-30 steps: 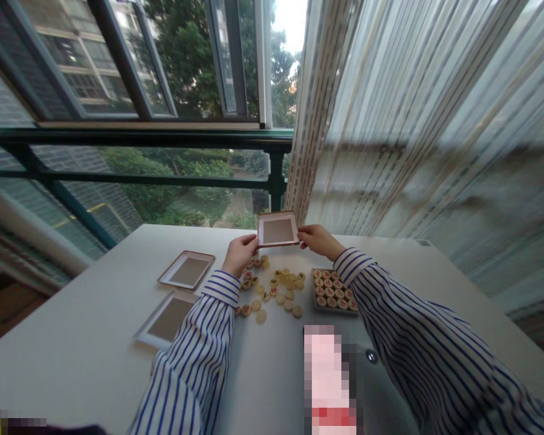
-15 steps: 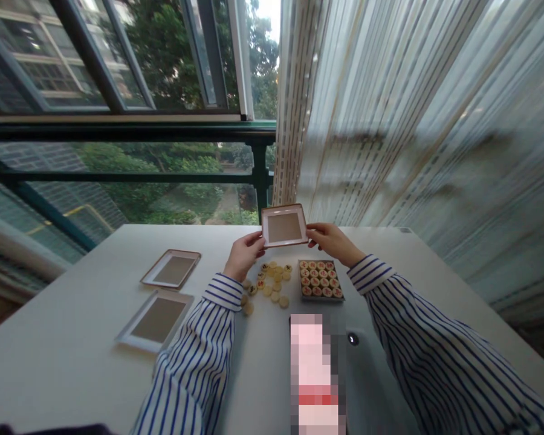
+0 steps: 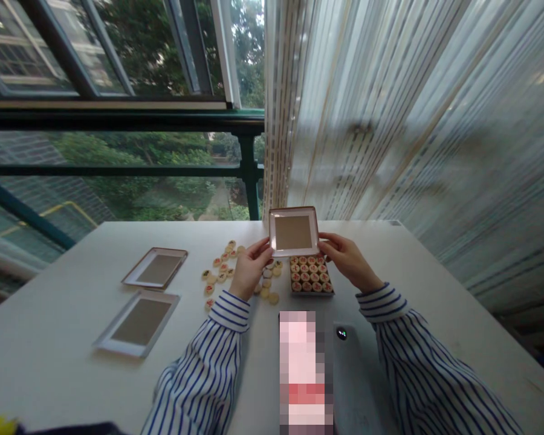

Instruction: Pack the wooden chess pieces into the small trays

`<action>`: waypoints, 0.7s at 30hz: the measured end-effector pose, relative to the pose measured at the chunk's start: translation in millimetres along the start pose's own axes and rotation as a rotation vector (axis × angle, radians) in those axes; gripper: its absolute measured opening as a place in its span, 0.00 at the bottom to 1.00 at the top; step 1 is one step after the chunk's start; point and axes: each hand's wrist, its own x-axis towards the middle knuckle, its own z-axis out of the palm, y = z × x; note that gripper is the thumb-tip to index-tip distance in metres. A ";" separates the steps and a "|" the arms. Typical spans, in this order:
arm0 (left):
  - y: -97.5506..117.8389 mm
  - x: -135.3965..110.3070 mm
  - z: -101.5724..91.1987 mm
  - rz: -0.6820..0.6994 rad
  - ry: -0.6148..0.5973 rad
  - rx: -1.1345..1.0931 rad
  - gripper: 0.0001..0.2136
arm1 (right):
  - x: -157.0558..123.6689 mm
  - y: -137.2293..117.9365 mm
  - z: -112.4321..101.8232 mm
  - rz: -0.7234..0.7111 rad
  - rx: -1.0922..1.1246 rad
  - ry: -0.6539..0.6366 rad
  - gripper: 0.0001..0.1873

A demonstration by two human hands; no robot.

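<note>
Both my hands hold a shallow box lid (image 3: 292, 232) up above the far part of the table, its grey-brown inner face turned toward me. My left hand (image 3: 249, 270) pinches its left edge, and my right hand (image 3: 348, 261) grips the right edge. Just below the lid sits an open square box (image 3: 312, 293) filled with rows of round Chinese chess pieces (image 3: 310, 278) with red characters. The lid overlaps the box's far edge in view. Loose chess pieces (image 3: 217, 262) lie scattered around and partly behind my left hand.
On the left of the white table (image 3: 49, 338) lie a brown-rimmed shallow tray or lid (image 3: 158, 267) and a pale-rimmed one (image 3: 140, 320). A phone with a blurred screen (image 3: 301, 362) is near me, beside a grey device (image 3: 360, 374). A curtain (image 3: 344, 121) hangs behind.
The lid has shifted right and slightly down in view, closer over the filled box. More loose pieces show left of my left hand. The view has also moved a little.
</note>
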 end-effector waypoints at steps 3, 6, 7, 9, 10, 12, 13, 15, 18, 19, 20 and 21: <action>-6.7 -2.5 4.9 0.025 -0.012 0.003 0.22 | -6.9 8.3 -5.1 0.013 0.037 0.017 0.22; -13.3 -4.4 9.2 0.030 0.005 0.005 0.22 | -14.4 15.7 -8.5 0.009 0.059 0.030 0.21; -15.4 -5.0 10.5 0.027 0.011 0.005 0.22 | -16.9 17.7 -9.1 0.008 0.062 0.036 0.21; -19.8 -6.5 12.6 0.025 0.017 0.007 0.21 | -21.6 21.1 -9.9 -0.006 0.074 0.039 0.21; -22.1 -7.3 13.4 0.029 0.016 0.011 0.21 | -23.6 22.9 -10.0 -0.014 0.076 0.034 0.21; -26.9 -8.9 14.5 0.043 0.011 0.014 0.20 | -27.0 26.9 -10.3 -0.028 0.077 0.022 0.20; -29.3 -9.5 14.7 0.048 0.010 0.015 0.20 | -28.2 29.3 -10.4 -0.032 0.083 0.016 0.20; -33.8 -10.5 14.5 0.051 0.012 0.020 0.19 | -30.3 34.6 -10.6 -0.031 0.112 0.006 0.20; -38.4 -11.4 13.6 0.055 0.012 0.056 0.19 | -33.7 42.7 -9.6 -0.022 0.171 0.001 0.21; -39.2 -11.9 13.3 0.058 0.011 0.070 0.19 | -35.1 44.9 -8.8 -0.019 0.187 0.004 0.20; -39.8 -12.5 13.2 0.061 0.013 0.080 0.19 | -36.7 46.8 -7.9 -0.019 0.202 0.008 0.20; -40.1 -13.4 13.2 0.063 0.019 0.086 0.18 | -38.3 48.2 -6.9 -0.019 0.213 0.015 0.19</action>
